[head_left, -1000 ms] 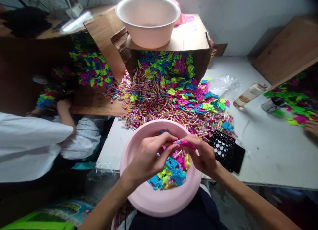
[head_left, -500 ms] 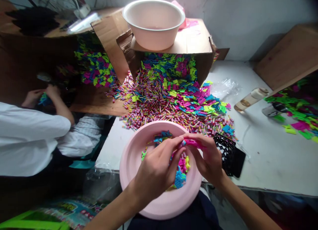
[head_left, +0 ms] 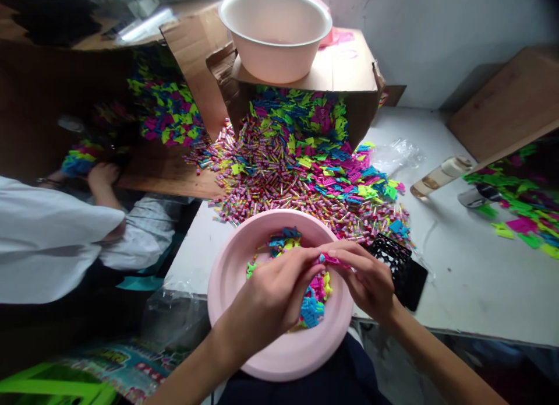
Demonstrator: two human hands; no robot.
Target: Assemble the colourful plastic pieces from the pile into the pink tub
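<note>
Above a pink basin (head_left: 225,288), my two hands meet fingertip to fingertip. My right hand (head_left: 371,277) pinches a magenta plastic piece (head_left: 335,261), mostly covered by its fingers. At that piece's left end, my left hand (head_left: 275,282) is closed in a pinch on a small part (head_left: 322,257) with a pale blue-white tip. The small part touches or nearly touches the magenta piece; its exact kind cannot be made out. Blue, yellow and magenta plastic pieces (head_left: 312,310) lie in the basin beneath my hands.
A heap of small multicoloured sticks (head_left: 271,183) and flat plastic pieces (head_left: 349,175) spills from a cardboard box (head_left: 367,111) carrying a white basin (head_left: 275,61). On the right are a black basket (head_left: 393,262), a bottle (head_left: 441,175) and a metal cup (head_left: 479,196). A co-worker's sleeve (head_left: 52,230) is at left.
My hands have shifted slightly, and my right fingers now cover more of the magenta piece. The co-worker's hands have moved apart, showing a colourful bunch of pieces. The view has tilted a little.
</note>
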